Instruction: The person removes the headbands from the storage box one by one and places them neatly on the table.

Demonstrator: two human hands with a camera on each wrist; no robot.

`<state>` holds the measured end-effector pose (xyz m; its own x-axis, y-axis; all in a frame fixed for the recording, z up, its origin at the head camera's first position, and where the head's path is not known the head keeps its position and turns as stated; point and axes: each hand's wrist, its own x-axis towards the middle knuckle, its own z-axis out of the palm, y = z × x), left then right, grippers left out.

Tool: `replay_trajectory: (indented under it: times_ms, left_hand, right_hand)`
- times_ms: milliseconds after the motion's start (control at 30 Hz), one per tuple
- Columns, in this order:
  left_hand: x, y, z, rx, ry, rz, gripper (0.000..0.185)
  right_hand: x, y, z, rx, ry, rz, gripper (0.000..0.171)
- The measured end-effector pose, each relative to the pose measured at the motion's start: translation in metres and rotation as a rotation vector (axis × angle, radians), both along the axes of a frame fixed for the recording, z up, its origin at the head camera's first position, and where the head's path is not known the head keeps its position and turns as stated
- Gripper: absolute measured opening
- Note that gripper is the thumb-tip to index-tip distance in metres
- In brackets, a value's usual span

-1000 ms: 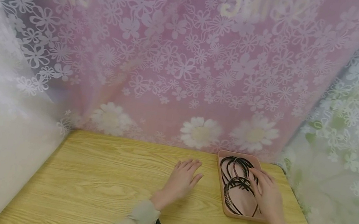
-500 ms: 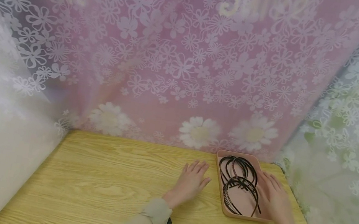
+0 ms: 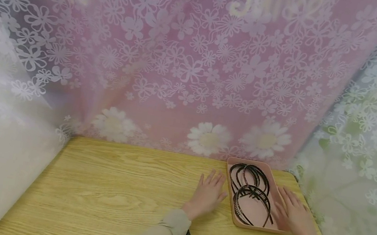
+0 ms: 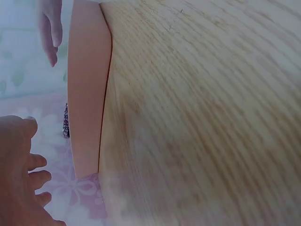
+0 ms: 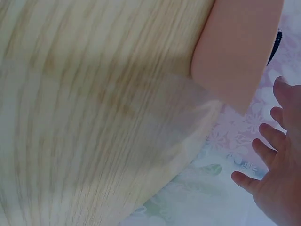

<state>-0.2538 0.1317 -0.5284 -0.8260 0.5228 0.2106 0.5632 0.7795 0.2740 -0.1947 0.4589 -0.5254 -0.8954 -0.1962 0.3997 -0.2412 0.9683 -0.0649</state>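
Floral curtains, pink behind and pale at the sides, close in the light wood-grain table (image 3: 107, 194) where both my hands lie. My left hand (image 3: 209, 193) rests flat on the wood with its fingers straight and slightly spread, holding nothing, its fingertips just beside the left wall of the shallow rectangular pink plastic tray (image 3: 236, 218). My right hand (image 3: 293, 215) is also loose and flat, fingers straight, lying along the tray's right edge; I cannot tell from the head view whether it touches the rim or only sits against it. Between my two hands the tray holds a tangle of thin black toothed plastic headbands (image 3: 251, 192), overlapping one another, some toward the far end and some toward the near end. In the left wrist view the tray's pink side wall (image 4: 87, 94) stands close to my left fingers (image 4: 35, 162), with my other hand's fingers showing beyond it. In the right wrist view the tray's corner (image 5: 235, 52) sits near my spread right fingers (image 5: 268, 136), a sliver of black headband showing at its rim. Beige sleeves cover both my forearms.
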Motion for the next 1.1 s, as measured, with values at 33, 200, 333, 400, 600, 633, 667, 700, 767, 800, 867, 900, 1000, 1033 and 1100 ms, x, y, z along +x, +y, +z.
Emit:
replay_trajectory:
  times_ms: [33,200,333,400,600,633,667,700,767,800,867,900,1000,1033,1100]
  left_hand:
    - [0.000,0.002,-0.001,-0.011,0.011,0.002,0.062]
    - [0.003,0.013,-0.006,-0.048,0.029,-0.006,0.065]
    - [0.007,0.021,-0.007,-0.051,0.004,-0.021,0.068]
    - [0.010,0.024,-0.007,-0.058,-0.002,-0.025,0.069]
    - [0.014,0.029,-0.008,-0.059,-0.017,-0.050,0.070]
    - [0.015,0.029,-0.009,-0.056,-0.017,-0.054,0.070]
    - [0.016,0.030,-0.009,-0.058,-0.019,-0.056,0.070]
    - [0.017,0.030,-0.009,-0.060,-0.021,-0.060,0.069]
    - [0.019,0.030,-0.009,-0.069,-0.017,-0.064,0.069]
    - [0.020,0.030,-0.009,-0.077,-0.012,-0.065,0.068]
    - [0.021,0.031,-0.010,-0.087,-0.004,-0.069,0.068]
    - [0.021,0.031,-0.012,-0.089,0.002,-0.070,0.067]
    - [0.020,0.033,-0.017,-0.095,0.023,-0.063,0.067]
    - [0.019,0.033,-0.019,-0.095,0.030,-0.060,0.067]
    - [0.019,0.034,-0.021,-0.102,0.049,-0.053,0.067]
  right_hand:
    - [0.000,0.001,0.000,0.018,-0.019,-0.010,0.059]
    - [0.002,0.004,0.003,0.048,-0.101,-0.027,0.063]
    - [0.004,0.010,0.001,0.074,-0.123,-0.029,0.065]
    - [0.006,0.013,-0.002,0.107,-0.128,-0.021,0.067]
    - [0.007,0.019,-0.011,0.115,-0.133,-0.007,0.065]
    - [0.007,0.019,-0.012,0.106,-0.132,-0.004,0.064]
    - [0.008,0.019,-0.013,0.100,-0.133,0.002,0.064]
    - [0.007,0.019,-0.014,0.091,-0.141,0.000,0.065]
    - [0.008,0.017,-0.013,0.080,-0.166,-0.003,0.065]
    - [0.007,0.017,-0.013,0.078,-0.179,-0.007,0.065]
    - [0.007,0.016,-0.011,0.067,-0.210,-0.022,0.065]
    - [0.006,0.015,-0.010,0.062,-0.228,-0.032,0.066]
    - [0.006,0.014,-0.008,0.057,-0.253,-0.034,0.065]
    - [0.006,0.014,-0.007,0.052,-0.256,-0.034,0.064]
    - [0.007,0.013,-0.006,0.040,-0.260,-0.032,0.064]
